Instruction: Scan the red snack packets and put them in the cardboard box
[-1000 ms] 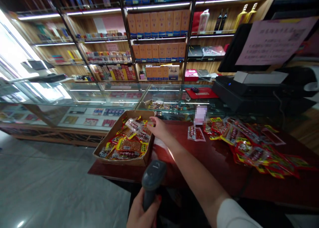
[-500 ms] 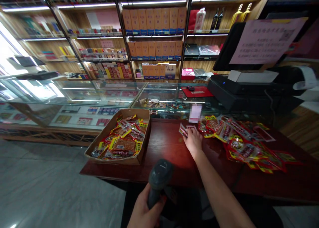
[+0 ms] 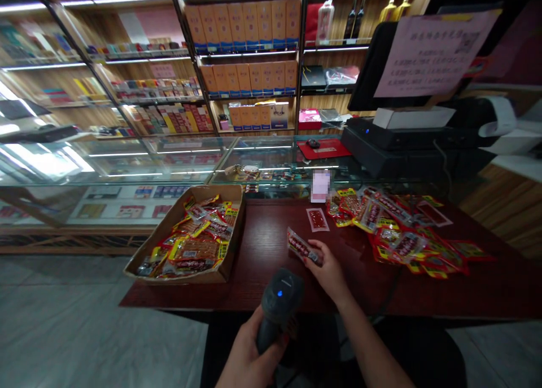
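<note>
My left hand (image 3: 258, 343) is wrapped round the handle of a dark barcode scanner (image 3: 281, 295), which shows a small blue light on top. In my right hand (image 3: 328, 269) is a long snack packet (image 3: 304, 247) with a dark red label, gripped by its right end above the tabletop. Beyond it a small red packet with a clear border (image 3: 317, 219) lies flat on the wooden table (image 3: 262, 230). To the right spreads a loose pile of snack packets (image 3: 398, 230). An open cardboard box (image 3: 231, 264) full of similar packets sits at the left.
A glass display counter (image 3: 178, 156) runs behind the table. At the back right stand a monitor (image 3: 364, 83) with a paper sign and a black cash drawer (image 3: 381, 151). A computer mouse (image 3: 313, 143) rests on a red mat. Stocked shelves (image 3: 249, 55) line the wall.
My right hand has lifted the long packet and drawn it nearer to me, uncovering the small red packet. The scanner's blue light now shows. The view has shifted slightly right.
</note>
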A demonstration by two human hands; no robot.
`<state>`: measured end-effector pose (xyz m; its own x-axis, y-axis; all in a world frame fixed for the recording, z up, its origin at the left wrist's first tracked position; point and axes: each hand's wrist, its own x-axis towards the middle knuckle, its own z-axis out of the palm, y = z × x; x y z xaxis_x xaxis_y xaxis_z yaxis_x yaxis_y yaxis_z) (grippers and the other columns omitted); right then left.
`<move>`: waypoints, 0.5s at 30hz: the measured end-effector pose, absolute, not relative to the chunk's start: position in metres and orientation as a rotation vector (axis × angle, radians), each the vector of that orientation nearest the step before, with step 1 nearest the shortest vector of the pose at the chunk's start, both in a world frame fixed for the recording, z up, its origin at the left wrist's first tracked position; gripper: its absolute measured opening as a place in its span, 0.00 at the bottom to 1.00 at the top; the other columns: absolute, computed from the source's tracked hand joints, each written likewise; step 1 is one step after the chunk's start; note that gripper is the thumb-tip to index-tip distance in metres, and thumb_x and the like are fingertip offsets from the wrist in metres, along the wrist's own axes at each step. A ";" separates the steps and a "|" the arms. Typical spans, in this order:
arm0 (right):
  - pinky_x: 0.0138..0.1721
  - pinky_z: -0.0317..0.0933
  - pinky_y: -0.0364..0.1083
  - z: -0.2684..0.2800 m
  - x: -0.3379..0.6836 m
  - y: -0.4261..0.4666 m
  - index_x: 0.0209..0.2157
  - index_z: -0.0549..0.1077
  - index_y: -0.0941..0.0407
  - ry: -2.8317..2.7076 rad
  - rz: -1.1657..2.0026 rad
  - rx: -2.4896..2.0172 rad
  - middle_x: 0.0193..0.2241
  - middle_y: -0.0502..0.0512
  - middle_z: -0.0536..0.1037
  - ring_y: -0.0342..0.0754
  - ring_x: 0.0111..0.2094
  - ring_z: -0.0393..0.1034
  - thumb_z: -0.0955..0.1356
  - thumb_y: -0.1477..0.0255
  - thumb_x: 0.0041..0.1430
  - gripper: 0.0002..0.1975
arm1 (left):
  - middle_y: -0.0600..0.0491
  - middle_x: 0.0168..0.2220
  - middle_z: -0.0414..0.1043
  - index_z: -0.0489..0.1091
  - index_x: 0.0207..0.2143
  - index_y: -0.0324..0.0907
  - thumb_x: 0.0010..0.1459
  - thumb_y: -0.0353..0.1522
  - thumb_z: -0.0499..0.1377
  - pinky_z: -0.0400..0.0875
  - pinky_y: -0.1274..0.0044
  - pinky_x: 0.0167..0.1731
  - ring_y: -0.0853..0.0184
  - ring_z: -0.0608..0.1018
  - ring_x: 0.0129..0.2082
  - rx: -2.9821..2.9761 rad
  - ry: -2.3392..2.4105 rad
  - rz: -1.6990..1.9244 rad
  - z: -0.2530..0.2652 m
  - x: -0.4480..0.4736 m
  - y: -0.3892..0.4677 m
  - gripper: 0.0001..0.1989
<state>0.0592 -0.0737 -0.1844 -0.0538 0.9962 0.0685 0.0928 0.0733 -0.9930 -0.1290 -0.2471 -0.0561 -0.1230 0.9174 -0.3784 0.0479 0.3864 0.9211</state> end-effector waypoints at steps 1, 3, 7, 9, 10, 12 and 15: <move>0.56 0.71 0.57 -0.183 0.059 -0.074 0.55 0.72 0.51 -1.364 1.151 -1.200 0.49 0.58 0.85 0.55 0.50 0.81 0.73 0.66 0.56 0.24 | 0.57 0.22 0.72 0.80 0.47 0.40 0.52 0.37 0.70 0.68 0.80 0.23 0.66 0.72 0.22 0.907 1.510 0.955 -0.055 -0.128 -0.247 0.20; 0.56 0.71 0.58 -0.183 0.060 -0.074 0.53 0.74 0.51 -1.378 1.156 -1.196 0.49 0.57 0.85 0.56 0.50 0.81 0.73 0.66 0.56 0.23 | 0.57 0.22 0.72 0.80 0.47 0.40 0.51 0.36 0.70 0.69 0.80 0.24 0.65 0.73 0.24 0.912 1.514 0.952 -0.054 -0.126 -0.246 0.20; 0.55 0.72 0.60 -0.188 0.061 -0.070 0.52 0.77 0.52 -1.348 1.185 -1.155 0.49 0.59 0.85 0.58 0.48 0.82 0.74 0.67 0.54 0.22 | 0.56 0.22 0.72 0.81 0.45 0.40 0.51 0.37 0.70 0.69 0.79 0.25 0.65 0.72 0.24 0.933 1.490 0.932 -0.056 -0.125 -0.245 0.19; 0.53 0.73 0.61 -0.191 0.060 -0.069 0.51 0.77 0.53 -1.338 1.212 -1.127 0.49 0.60 0.85 0.59 0.48 0.82 0.73 0.68 0.54 0.21 | 0.56 0.22 0.72 0.81 0.44 0.40 0.51 0.37 0.70 0.69 0.78 0.24 0.64 0.72 0.23 0.948 1.482 0.921 -0.057 -0.125 -0.245 0.18; 0.53 0.73 0.61 -0.192 0.060 -0.069 0.51 0.77 0.54 -1.335 1.222 -1.116 0.50 0.60 0.85 0.59 0.49 0.81 0.73 0.69 0.54 0.21 | 0.56 0.21 0.71 0.81 0.44 0.40 0.52 0.37 0.70 0.69 0.78 0.24 0.65 0.72 0.23 0.954 1.479 0.915 -0.057 -0.124 -0.245 0.18; 0.53 0.73 0.59 -0.193 0.060 -0.069 0.52 0.77 0.54 -1.327 1.224 -1.114 0.50 0.60 0.85 0.58 0.49 0.81 0.73 0.68 0.54 0.22 | 0.57 0.21 0.70 0.81 0.45 0.40 0.52 0.36 0.69 0.68 0.79 0.23 0.65 0.71 0.22 0.959 1.477 0.902 -0.056 -0.124 -0.244 0.18; 0.54 0.73 0.57 -0.191 0.062 -0.069 0.52 0.77 0.53 -1.309 1.231 -1.157 0.49 0.58 0.85 0.55 0.49 0.81 0.74 0.67 0.54 0.22 | 0.57 0.21 0.71 0.81 0.46 0.39 0.53 0.36 0.69 0.66 0.80 0.22 0.66 0.71 0.22 0.949 1.468 0.903 -0.053 -0.124 -0.243 0.18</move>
<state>0.0620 -0.0693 -0.1914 -0.0861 0.9956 0.0379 0.0238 0.0401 -0.9989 -0.1241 -0.2433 -0.0534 -0.0635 0.9224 -0.3809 0.0756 0.3850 0.9198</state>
